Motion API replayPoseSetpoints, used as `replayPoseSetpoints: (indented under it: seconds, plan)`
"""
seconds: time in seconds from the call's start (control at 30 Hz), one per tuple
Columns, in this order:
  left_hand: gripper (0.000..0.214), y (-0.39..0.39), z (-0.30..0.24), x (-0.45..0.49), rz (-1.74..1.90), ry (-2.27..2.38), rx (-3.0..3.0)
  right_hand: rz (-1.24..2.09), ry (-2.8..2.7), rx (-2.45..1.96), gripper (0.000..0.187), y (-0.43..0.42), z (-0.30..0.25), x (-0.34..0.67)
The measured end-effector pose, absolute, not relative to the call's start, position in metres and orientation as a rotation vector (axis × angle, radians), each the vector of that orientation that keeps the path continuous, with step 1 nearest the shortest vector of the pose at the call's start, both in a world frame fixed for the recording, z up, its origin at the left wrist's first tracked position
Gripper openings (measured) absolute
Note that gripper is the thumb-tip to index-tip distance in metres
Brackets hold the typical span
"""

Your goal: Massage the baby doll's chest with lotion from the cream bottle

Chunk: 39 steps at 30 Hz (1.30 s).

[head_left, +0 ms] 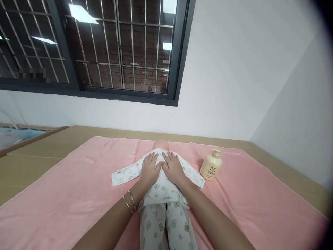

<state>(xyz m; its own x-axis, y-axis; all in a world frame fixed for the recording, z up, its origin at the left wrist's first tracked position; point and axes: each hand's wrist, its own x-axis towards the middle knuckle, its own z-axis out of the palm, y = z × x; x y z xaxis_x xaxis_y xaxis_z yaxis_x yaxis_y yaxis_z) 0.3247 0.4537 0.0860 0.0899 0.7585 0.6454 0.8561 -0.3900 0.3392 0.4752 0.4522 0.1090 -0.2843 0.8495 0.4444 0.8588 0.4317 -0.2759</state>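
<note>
Centrally on the pink towel lies a baby doll, dressed in a white two-piece sleep suit printed with small green figures — its long sleeves spread out to either side and its trousered legs running toward the camera. Only a sliver of its bare, peach-coloured head shows at the far end, beyond the fingers. Whether the doll lies face up or face down cannot be told.

Both hands rest flat on the doll's upper body, palms down, fingers spread loosely and pointing toward the head. The left hand covers the left half of the torso, the right hand the right half; their thumbs meet or nearly meet along the middle. Neither hand grips anything — they simply press on the cloth. The left wrist wears bracelets, two thin bands by the look of it.

To the right of the doll, near its outstretched sleeve but apart from it, stands one cream pump bottle, upright on the towel. The count: one doll, one bottle, one towel, two hands.
</note>
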Motion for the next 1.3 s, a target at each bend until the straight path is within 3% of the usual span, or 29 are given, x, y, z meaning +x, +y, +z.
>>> replayPoseSetpoints:
  seconds: [0.17, 0.33, 0.53, 0.67, 0.9, 1.3]
  plan:
    - [0.025, 0.445, 0.089, 0.327, -1.319, -1.543, -2.094, -0.124, -2.087, -1.381, 0.036, 0.446, 0.106, 0.471]
    - [0.023, 0.442, 0.091, 0.327, -1.353, -1.606, -2.083, -0.129, -1.912, -1.409, 0.029, 0.438, 0.101, 0.468]
    - [0.043, 0.452, 0.090, 0.326, -1.189, -1.717, -2.214, 0.002, -1.992, -1.462, 0.042, 0.447, 0.105, 0.472]
    - [0.040, 0.454, 0.090, 0.325, -1.095, -1.597, -2.294, 0.014, -2.064, -1.407, 0.045, 0.454, 0.104, 0.475]
    - [0.028, 0.444, 0.092, 0.325, -1.265, -1.476, -2.245, -0.123, -1.942, -1.277, 0.034, 0.441, 0.097, 0.473]
    - [0.046, 0.452, 0.088, 0.326, -1.131, -1.664, -2.282, 0.002, -2.080, -1.434, 0.048, 0.450, 0.104, 0.475]
